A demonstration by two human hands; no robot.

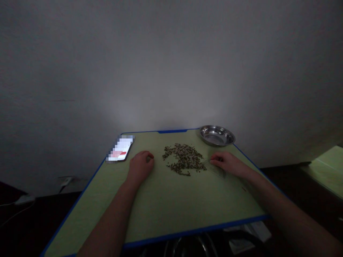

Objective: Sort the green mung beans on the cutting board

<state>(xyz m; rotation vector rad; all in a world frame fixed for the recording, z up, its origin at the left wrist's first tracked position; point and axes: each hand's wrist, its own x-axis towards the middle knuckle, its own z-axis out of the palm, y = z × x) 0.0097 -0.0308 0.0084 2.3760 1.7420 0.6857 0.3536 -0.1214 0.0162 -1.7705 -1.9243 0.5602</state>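
A loose heap of small dark seeds or grains [184,158] lies on a pale green table [166,200] with a blue rim. My left hand [140,166] rests on the table just left of the heap, fingers curled into a loose fist. My right hand [227,162] rests right of the heap, its fingers pinched together at the heap's edge, on or beside a faint clear plastic item [214,167]; what they hold is too small to make out. An empty steel bowl [217,135] sits at the far right corner.
A phone [121,149] with a lit screen lies at the table's far left corner. A plain wall stands close behind the table. A second green surface [328,169] shows at the right. Cables and a socket [65,180] are low on the left.
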